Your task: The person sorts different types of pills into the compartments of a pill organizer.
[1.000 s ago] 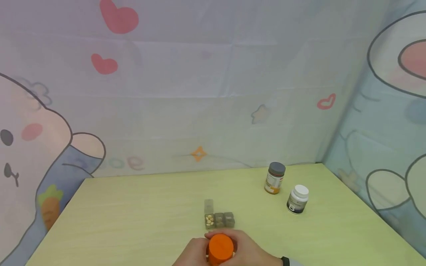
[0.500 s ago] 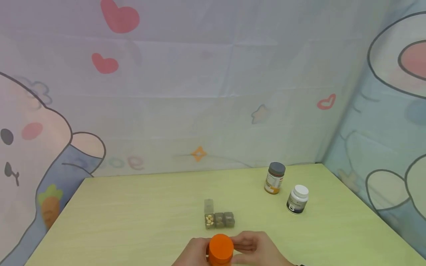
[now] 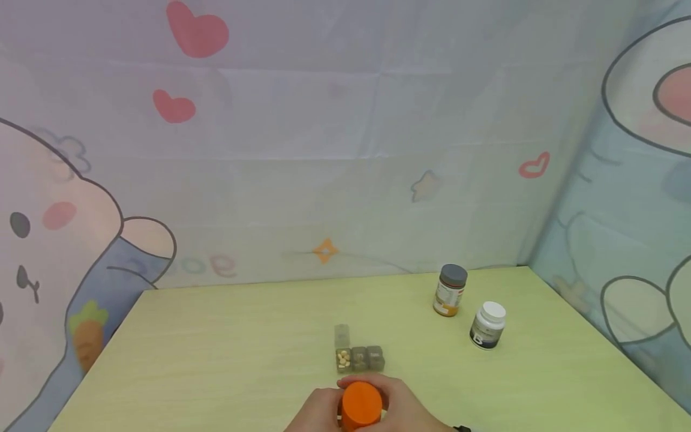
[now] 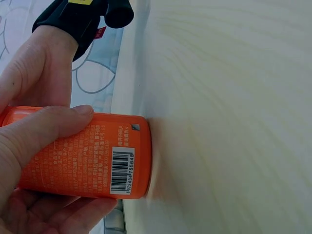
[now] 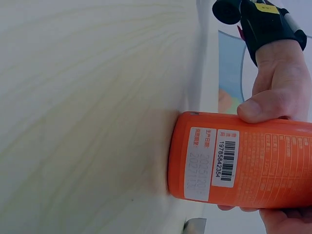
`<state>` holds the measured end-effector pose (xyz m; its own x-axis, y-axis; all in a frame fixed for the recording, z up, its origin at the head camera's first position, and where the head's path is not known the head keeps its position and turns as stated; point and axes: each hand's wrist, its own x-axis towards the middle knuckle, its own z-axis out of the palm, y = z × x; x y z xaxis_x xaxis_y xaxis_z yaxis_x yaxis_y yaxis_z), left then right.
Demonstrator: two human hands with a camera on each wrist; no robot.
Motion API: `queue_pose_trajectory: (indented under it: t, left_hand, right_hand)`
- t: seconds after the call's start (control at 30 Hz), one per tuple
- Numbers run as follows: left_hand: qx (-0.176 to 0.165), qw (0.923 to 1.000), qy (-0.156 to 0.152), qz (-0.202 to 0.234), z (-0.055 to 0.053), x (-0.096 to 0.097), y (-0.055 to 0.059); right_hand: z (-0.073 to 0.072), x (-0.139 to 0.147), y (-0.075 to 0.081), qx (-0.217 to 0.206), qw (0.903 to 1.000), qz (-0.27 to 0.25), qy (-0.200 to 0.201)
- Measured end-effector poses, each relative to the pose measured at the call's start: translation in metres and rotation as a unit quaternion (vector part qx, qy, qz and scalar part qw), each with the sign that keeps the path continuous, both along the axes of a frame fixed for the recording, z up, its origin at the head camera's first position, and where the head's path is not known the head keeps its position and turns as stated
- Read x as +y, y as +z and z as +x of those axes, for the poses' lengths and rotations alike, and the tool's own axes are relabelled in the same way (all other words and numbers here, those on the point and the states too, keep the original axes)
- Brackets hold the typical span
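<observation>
An orange bottle (image 4: 97, 156) with printed labels and barcodes stands upright at the table's near edge. Its orange cap (image 3: 361, 405) faces up in the head view. My left hand (image 3: 318, 411) grips the bottle's body, its thumb (image 4: 58, 124) lying across the label. Round the cap curl the fingers of my right hand (image 3: 402, 408), seen from above. Just beyond the hands lies a small grey see-through pill box (image 3: 359, 359). Its left compartment has the lid (image 3: 342, 336) flipped back and holds several pale tablets (image 3: 343, 359); the other two compartments are closed.
Toward the back right of the pale yellow-green table (image 3: 232, 348) stand a brown bottle with a grey cap (image 3: 450, 290) and a white bottle (image 3: 488, 325) with a dark label. A printed cloth (image 3: 324, 150) hangs behind the table and at its sides.
My right hand opened off the cap to the right half a second ago and has closed round it again. The left hand keeps its grip on the bottle.
</observation>
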<state>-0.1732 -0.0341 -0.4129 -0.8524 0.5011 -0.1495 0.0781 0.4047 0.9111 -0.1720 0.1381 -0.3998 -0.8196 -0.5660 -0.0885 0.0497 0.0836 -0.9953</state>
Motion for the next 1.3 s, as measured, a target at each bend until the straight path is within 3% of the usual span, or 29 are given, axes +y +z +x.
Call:
queue_pose_trajectory:
  t: [0.1, 0.2, 0.43, 0.67, 0.97, 1.3]
  left_hand:
    - [-0.001, 0.9999, 0.006, -0.012, -0.002, 0.000, 0.000]
    - [-0.019, 0.9998, -0.003, 0.009, 0.000, 0.000, 0.001]
    - [-0.013, 0.9984, -0.029, 0.047, 0.000, -0.002, 0.002]
    - [-0.027, 0.9982, -0.024, 0.049, -0.001, -0.002, 0.001]
    - [-0.026, 0.9985, -0.026, 0.042, 0.000, -0.002, 0.000]
    - [-0.013, 0.9980, -0.011, 0.060, 0.004, 0.001, 0.005]
  right_hand:
    - [0.000, -0.001, -0.001, -0.004, 1.0000, 0.000, 0.000]
    - [-0.001, 0.004, -0.003, 0.007, 0.9999, 0.011, -0.002]
    - [0.003, 0.025, -0.005, 0.002, 0.9986, 0.038, -0.037]
    - [0.006, 0.030, -0.002, 0.029, 0.9989, 0.022, -0.029]
    - [0.004, 0.017, 0.000, 0.004, 0.9998, 0.015, -0.013]
    - [0.008, 0.008, -0.005, -0.014, 0.9944, 0.045, -0.094]
